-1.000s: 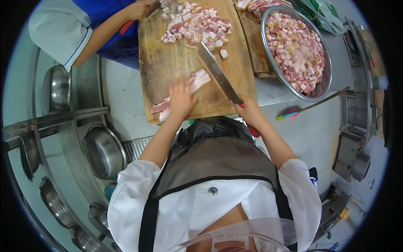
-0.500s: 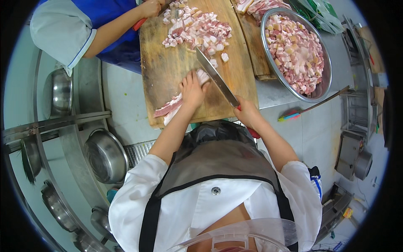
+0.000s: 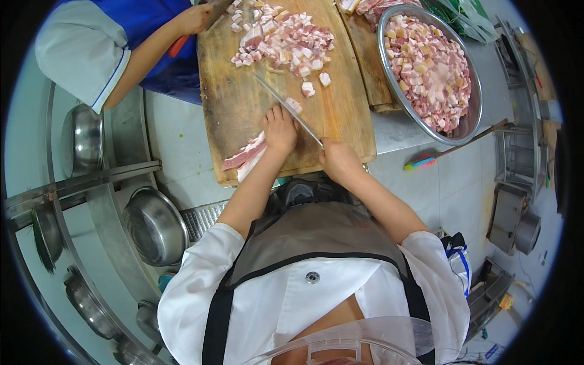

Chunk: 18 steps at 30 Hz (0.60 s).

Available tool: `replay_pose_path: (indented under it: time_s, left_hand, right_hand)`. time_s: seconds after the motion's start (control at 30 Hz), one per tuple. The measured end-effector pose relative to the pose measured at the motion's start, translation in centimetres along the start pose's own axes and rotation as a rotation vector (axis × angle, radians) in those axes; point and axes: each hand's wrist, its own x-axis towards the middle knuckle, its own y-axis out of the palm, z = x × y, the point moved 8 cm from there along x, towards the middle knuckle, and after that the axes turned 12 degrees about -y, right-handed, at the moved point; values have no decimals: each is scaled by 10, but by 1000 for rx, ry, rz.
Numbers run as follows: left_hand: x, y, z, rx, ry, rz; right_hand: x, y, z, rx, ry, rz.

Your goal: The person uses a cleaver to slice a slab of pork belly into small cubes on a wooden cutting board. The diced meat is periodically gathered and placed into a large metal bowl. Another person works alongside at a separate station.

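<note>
My right hand [image 3: 342, 159] is closed round the handle of a long kitchen knife [image 3: 291, 111], whose blade slants away to the far left over the board. My left hand [image 3: 280, 129] lies with bent fingers on a strip of pork belly [image 3: 244, 153], close to the left side of the blade. Much of the strip is hidden under that hand and wrist. A pale bit of pork [image 3: 294, 104] shows just beyond the blade. All this lies on a wooden cutting board [image 3: 337, 131], with a heap of diced pork [image 3: 286, 42] at its far end.
At the far left, a co-worker's hand [image 3: 193, 19] holds a knife over the board. A steel basin [image 3: 387, 79] full of diced pork stands right of the board, partly beside a second board [image 3: 368, 67]. Metal bowls [image 3: 155, 225] sit on shelving at the left.
My right hand has moved left, bringing the blade nearer my left hand and turning it edge-on. The co-worker's hand has shifted left. My left hand stays on the pork.
</note>
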Motion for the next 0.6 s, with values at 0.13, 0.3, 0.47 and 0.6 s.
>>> replay_pose_path:
  time_s: [0.13, 0.3, 0.47, 0.6]
  left_hand:
    - [6, 10, 1, 62, 7, 66]
    - [6, 7, -1, 121, 21, 71]
    - [5, 4, -4, 97, 66, 8]
    - [4, 14, -2, 160, 98, 27]
  right_hand:
    - [3, 2, -4, 9, 33, 35]
    - [-41, -26, -15, 27, 194, 169]
    - [-13, -12, -25, -22, 181, 249]
    - [49, 5, -9, -7, 152, 233]
